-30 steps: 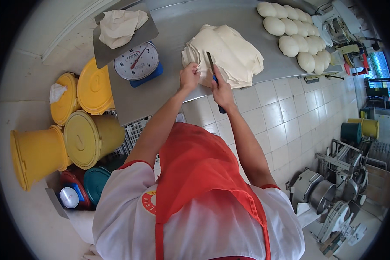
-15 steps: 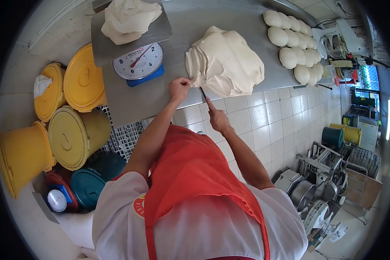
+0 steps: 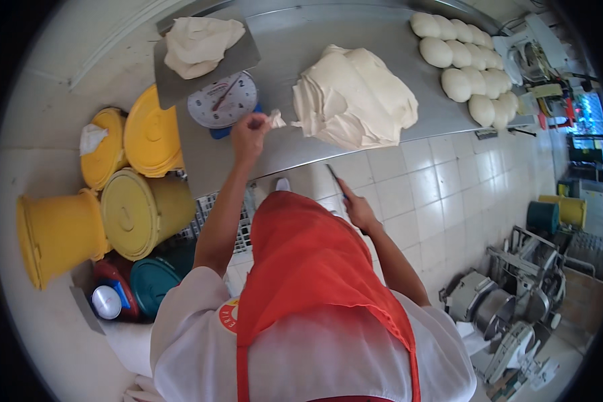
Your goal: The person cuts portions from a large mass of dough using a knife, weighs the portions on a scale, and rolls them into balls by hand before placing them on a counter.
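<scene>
While right hand (image 3: 357, 208) grips knife (image 3: 336, 181): left hand (image 3: 248, 132) w/ dough scrap (image 3: 275, 120)

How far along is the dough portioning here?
Done: a batch of round dough balls sits lined up at the table's far end. In hand: the left hand holds a small dough piece by the scale, which carries a lump; the right hand holds a knife. Left: the big dough mass, uncut.

Steel bench (image 3: 382, 27) under a big dough mass (image 3: 355, 97), rows of dough balls (image 3: 465, 63), a dial scale (image 3: 222, 100).
</scene>
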The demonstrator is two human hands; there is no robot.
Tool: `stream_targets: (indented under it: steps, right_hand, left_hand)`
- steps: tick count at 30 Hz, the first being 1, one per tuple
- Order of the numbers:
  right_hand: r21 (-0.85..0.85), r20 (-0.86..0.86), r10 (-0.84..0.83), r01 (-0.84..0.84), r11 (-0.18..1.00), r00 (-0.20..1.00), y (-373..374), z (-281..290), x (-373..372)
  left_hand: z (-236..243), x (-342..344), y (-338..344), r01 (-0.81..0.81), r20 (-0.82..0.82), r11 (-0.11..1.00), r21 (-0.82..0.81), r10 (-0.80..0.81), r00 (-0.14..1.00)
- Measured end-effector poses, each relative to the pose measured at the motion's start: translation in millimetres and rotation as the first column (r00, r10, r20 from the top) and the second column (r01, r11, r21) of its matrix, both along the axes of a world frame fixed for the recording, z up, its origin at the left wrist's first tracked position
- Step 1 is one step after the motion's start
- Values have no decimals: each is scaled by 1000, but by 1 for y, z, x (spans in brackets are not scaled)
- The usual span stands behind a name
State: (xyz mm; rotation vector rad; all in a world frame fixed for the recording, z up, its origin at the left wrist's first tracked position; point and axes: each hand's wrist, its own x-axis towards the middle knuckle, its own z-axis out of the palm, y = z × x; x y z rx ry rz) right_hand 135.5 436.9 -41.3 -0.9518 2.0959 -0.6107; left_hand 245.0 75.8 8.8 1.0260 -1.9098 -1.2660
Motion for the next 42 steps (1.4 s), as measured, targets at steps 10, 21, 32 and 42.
stream_targets:
  steps: [10,21,32,42]
  right_hand:
    - [-200,60,-314,320,926,947,64,2,10]
    - [-220,122,-411,428,876,903,107,-6,6]
    - [-436,-232,-321,197,878,918,19,65,-52]
    - [-347,-511,-199,11,938,836,-147,115,-144]
  left_hand:
    - [242,-7,-182,-217,2,632,-744,327,945]
    - [246,-29,-166,-152,134,595,-789,409,903]
    - [251,-21,-151,-79,119,518,-852,339,933]
    - [220,-24,-122,151,211,207,-967,308,928]
